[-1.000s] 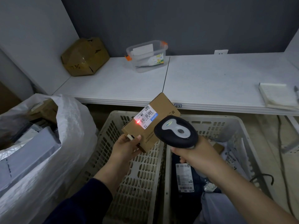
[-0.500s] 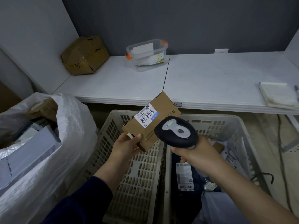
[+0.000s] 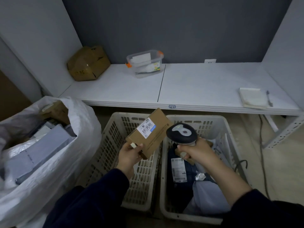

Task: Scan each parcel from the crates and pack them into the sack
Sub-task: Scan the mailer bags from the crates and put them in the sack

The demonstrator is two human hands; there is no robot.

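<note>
Head view: my left hand [image 3: 130, 155] gripped the cardboard parcel [image 3: 153, 140] by its near corner, label [image 3: 146, 127] angled up for the scanner [image 3: 181, 133] clasped in my right hand [image 3: 197, 150] just beside it, the sack [image 3: 82, 129] standing left of both.

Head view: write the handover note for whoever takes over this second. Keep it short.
Left hand grips the cardboard box by its lower corner, label facing up, over the left crate.
Right hand grips the scanner over the right crate, pointed toward the box.
Done: the sack on the left already holds several parcels. The red scan dot that lay on the label a second ago is gone, so this box is probably scanned.
Left: put the box in the sack, then scan and pack what remains in the right crate, including a dark parcel and a white bag.
</note>
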